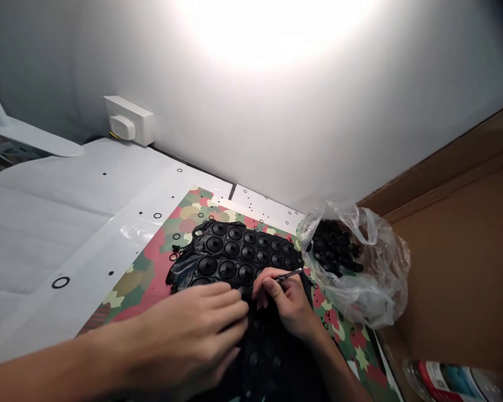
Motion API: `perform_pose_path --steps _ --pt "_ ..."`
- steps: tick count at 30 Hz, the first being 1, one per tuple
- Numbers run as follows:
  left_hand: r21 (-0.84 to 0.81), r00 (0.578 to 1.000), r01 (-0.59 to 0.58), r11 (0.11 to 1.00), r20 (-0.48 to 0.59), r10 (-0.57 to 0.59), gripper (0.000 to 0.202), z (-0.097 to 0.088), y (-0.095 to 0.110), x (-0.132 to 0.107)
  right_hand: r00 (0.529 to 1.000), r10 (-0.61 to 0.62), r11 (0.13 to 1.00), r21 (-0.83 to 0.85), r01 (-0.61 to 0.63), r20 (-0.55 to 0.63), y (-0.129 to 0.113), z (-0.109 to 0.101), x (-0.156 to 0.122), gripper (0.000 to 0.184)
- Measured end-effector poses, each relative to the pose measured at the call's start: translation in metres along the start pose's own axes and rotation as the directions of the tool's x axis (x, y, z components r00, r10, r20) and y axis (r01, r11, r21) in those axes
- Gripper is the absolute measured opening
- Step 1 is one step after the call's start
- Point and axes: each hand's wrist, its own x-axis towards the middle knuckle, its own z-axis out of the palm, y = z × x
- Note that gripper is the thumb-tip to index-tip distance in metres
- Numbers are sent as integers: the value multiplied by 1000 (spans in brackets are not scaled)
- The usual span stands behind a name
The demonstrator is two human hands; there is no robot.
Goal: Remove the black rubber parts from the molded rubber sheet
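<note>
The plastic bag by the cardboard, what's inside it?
Inside the plastic bag is a heap of black pieces. You can see the top of the heap, but those pieces cover whatever lies beneath, so the bottom can't be seen.

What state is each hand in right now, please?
Left hand: curled over the black sheet; any grip is hidden.
Right hand: closed, holding a slim tool.
</note>
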Motion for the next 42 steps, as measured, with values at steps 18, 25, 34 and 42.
perform_pose_path --steps 18,25,34,42 --pt "96 997 68 993 -48 -63 34 56 15 -20 953 -301 933 -213 289 -29 8 5 -8 29" --pt "39 995 93 995 -27 -92 33 60 18 -23 994 7 961 276 24 -113 10 2 -12 35" --pt "-39 991 121 992 -60 -123 40 53 19 -20 996 -45 998 50 48 -74 6 -1 -21 29" --pt "-59 995 105 993 2 -105 41 47 18 -16 992 -82 997 -2 82 -101 6 2 -20 32"
